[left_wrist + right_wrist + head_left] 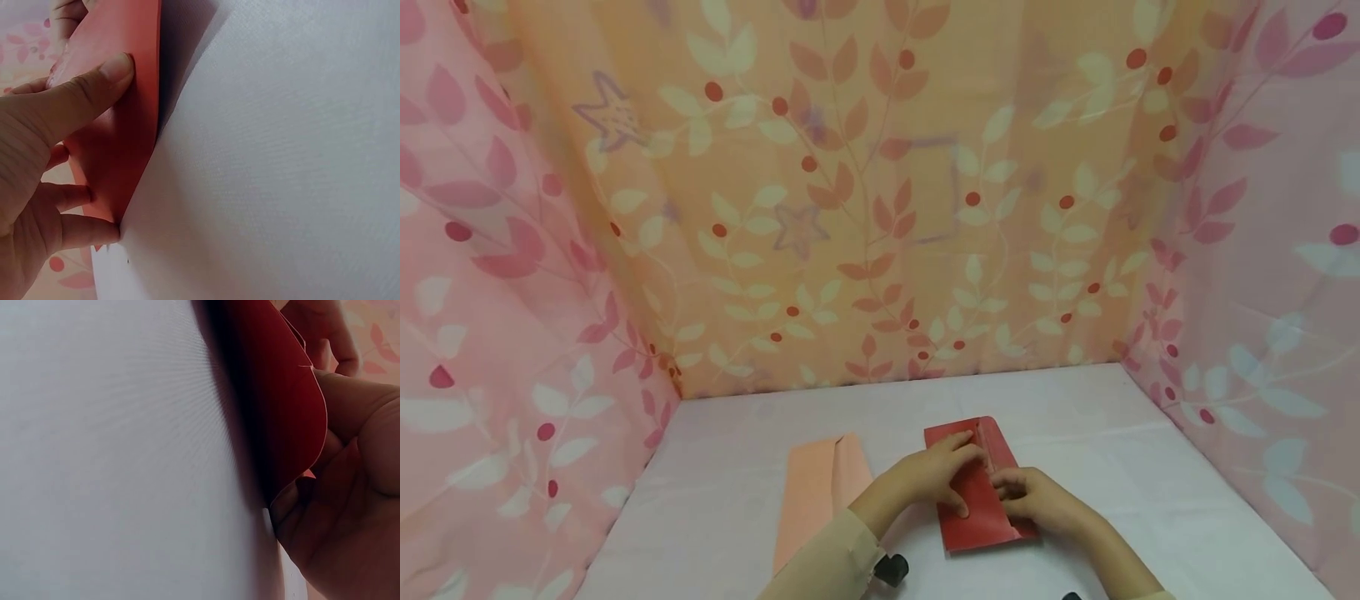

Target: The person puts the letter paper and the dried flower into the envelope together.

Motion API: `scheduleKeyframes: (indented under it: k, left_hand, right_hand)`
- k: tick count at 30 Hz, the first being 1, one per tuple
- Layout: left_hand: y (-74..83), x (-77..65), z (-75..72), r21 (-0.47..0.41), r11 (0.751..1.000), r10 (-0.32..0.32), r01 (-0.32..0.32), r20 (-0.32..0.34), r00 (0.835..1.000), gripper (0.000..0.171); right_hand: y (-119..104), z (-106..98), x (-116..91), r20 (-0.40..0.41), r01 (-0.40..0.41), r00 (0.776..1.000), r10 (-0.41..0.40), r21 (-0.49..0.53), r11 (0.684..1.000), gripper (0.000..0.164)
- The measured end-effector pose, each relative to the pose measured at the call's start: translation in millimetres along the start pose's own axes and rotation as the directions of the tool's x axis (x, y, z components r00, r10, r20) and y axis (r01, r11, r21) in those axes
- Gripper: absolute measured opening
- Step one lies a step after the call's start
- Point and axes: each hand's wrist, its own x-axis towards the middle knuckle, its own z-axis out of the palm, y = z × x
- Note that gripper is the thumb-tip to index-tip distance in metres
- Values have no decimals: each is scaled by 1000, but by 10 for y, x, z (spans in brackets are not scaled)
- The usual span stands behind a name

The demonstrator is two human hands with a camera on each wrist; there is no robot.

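Observation:
A red envelope lies in front of me, a long flap turned out along its right side. My left hand spans it, thumb on the red face and curled fingers reaching to the mouth and edge. In the left wrist view, the left thumb lies flat against the red paper. From the right side, my right hand grips the envelope by its mouth, fingertips partly hidden there. The right wrist view shows the rounded flap standing off the table, in front of the right fingers.
To the left lies a peach envelope with its flap folded out, partly covered by my left sleeve. A white cloth covers the table. Patterned curtains enclose the back and both sides.

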Motion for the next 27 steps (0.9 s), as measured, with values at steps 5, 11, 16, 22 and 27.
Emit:
scheduleKeyframes:
  k: [5, 11, 16, 22, 27]
  left_hand:
    - [-5, -24, 5, -20, 1000, -4, 4, -3, 1000, 77]
    - [8, -42, -1, -34, 999, 1, -1, -10, 1000, 77]
    - [31, -55, 10, -44, 999, 7, -7, 7, 1000, 76]
    - [52, -4, 6, -18, 1000, -18, 19, 25, 1000, 79]
    - [109, 30, -28, 9, 998, -58, 58, 64, 996, 87]
  right_hand:
    - [-34, 1, -7, 9, -6, 1000, 6, -8, 1000, 32]
    - [-40, -19, -25, -7, -22, 1000, 22, 12, 1000, 42]
    - [-13, -20, -67, -17, -25, 1000, 25, 6, 1000, 46]
    - [-91, -73, -121, -36, -19, 999, 18, -20, 1000, 42]
    - [-178, -119, -209, -65, -5, 998, 2, -47, 999, 38]
